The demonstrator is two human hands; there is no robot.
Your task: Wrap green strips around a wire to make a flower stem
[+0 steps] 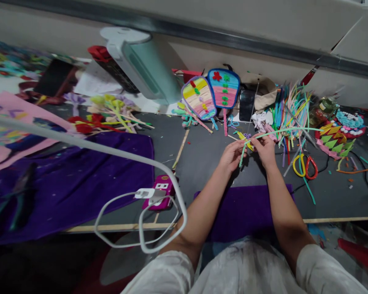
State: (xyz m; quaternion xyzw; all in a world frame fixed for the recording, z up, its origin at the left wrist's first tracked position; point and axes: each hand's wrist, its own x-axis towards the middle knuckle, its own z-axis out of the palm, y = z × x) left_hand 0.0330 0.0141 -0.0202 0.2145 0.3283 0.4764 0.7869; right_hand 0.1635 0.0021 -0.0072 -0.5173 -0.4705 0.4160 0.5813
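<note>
Both hands meet mid-table: left hand (231, 156) and right hand (265, 150) pinch one green pipe cleaner (282, 131), its long tail (still unbent) trailing right over the scissors (305, 166). Two finished fans (211, 94) lie just beyond; stem looks early-stage.

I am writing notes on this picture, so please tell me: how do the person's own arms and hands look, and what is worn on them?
Both forearms are bare. The left hand and the right hand wear no gloves, and no rings or watch can be seen. White, loose sleeves of thin cloth end near the elbows.
</note>
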